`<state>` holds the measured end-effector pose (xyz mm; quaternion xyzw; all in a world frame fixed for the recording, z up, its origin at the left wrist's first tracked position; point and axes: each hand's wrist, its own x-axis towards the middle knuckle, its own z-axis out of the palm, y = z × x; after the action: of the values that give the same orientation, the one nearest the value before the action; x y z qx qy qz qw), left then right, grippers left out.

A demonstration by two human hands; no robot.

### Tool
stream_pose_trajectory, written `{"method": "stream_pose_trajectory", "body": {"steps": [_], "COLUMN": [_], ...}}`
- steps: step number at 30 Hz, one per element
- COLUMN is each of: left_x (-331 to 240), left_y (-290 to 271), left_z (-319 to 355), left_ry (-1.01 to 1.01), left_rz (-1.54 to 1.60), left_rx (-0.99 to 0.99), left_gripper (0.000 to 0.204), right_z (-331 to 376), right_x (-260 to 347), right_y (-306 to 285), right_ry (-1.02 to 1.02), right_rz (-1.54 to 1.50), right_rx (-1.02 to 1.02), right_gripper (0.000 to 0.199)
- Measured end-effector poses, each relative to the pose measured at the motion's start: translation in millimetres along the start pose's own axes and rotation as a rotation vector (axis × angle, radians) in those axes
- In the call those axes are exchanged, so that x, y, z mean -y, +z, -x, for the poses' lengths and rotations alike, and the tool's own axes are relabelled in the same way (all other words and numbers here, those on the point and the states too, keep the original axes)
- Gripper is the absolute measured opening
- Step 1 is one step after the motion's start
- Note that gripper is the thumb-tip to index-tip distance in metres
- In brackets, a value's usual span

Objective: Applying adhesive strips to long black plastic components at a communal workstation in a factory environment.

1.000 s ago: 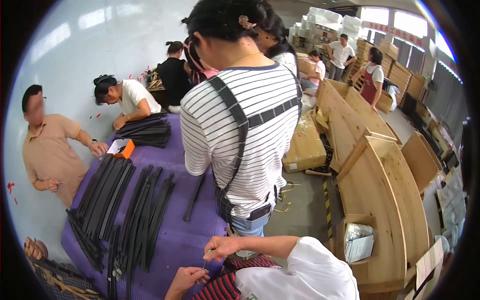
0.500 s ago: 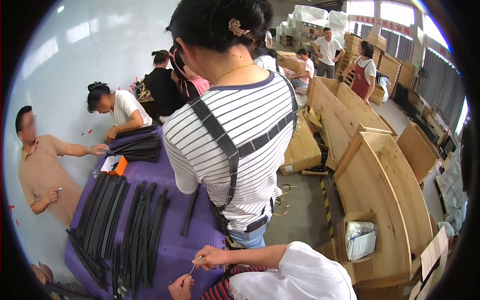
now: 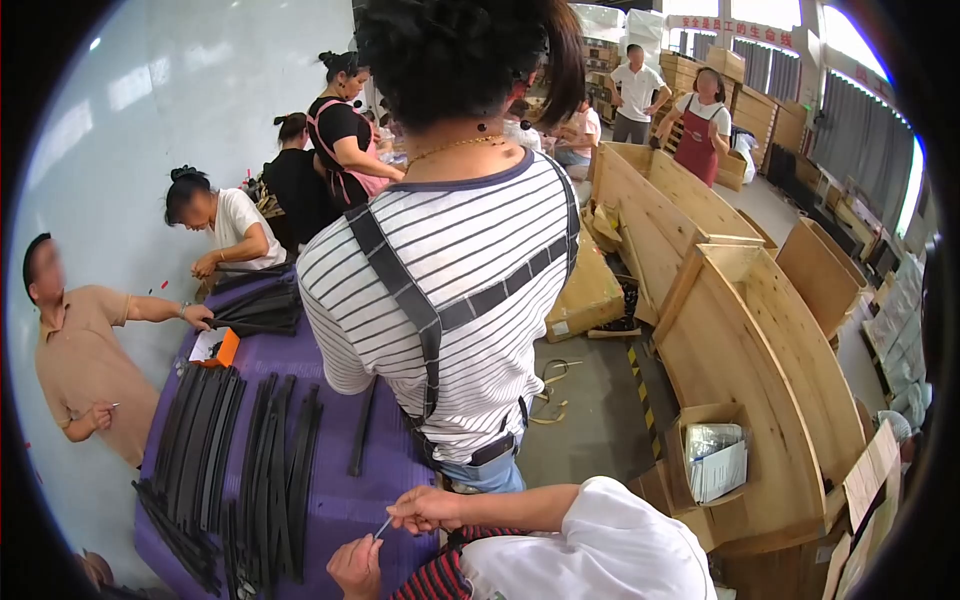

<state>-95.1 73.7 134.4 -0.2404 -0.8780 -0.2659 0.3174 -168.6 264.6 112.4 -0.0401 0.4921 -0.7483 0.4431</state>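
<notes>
At the lower edge, over the near corner of the purple-covered table (image 3: 350, 500), my two hands are close together. My right hand (image 3: 424, 509) pinches a thin, light metal rod (image 3: 384, 526), which slants down toward the other hand. Below it my left hand (image 3: 355, 568) is closed, its fingertips at the rod's lower end; whatever else they hold is hidden. Long black flat strips (image 3: 265, 480) lie in rows left of my hands. One single black strip (image 3: 361, 430) lies apart, ahead of them.
A person in a striped shirt (image 3: 450, 270) stands directly ahead at the table. A small orange box (image 3: 228, 347) sits among the strips, with two people beyond it. To the right stand long wooden crates (image 3: 745, 370) and an open carton (image 3: 715, 465) holding packets.
My view has shifted slightly. My hands stay together, with less of the rod showing between them. The person in the striped shirt lifts their head; a person in a red apron has turned this way.
</notes>
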Motion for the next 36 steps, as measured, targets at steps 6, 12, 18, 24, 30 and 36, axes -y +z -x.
{"method": "stream_pose_trajectory", "body": {"steps": [6,12,18,24,30,36], "left_x": [3.7,7.5,15.1,5.5,4.8,2.9], "left_y": [6.7,4.5,17.1,11.8,19.5,27.9], "left_z": [-5.7,-12.3,-5.2,-20.8,-19.1,-26.1], "left_ry": [0.016,-0.027,-0.131,-0.065,-0.118,-0.031], "left_rz": [0.014,-0.005,0.059,0.001,-0.042,0.039], "left_rx": [0.026,0.05,0.042,0.064,-0.006,0.018], "left_gripper": [0.013,0.009,0.006,0.015,0.019,0.01], "right_z": [8.6,8.7,7.4,1.4,-1.0,5.6], "right_x": [6.4,18.5,20.3,15.8,11.8,12.3], "right_y": [-1.8,3.6,1.4,-6.4,-16.0,-21.9], "right_ry": [-0.023,-0.001,0.044,0.076,0.089,0.043], "right_rz": [-0.012,-0.024,-0.061,-0.099,-0.142,-0.127], "right_rx": [-0.067,-0.097,-0.109,-0.121,-0.067,-0.11], "right_gripper": [0.033,0.034,0.034,0.034,0.034,0.033]}}
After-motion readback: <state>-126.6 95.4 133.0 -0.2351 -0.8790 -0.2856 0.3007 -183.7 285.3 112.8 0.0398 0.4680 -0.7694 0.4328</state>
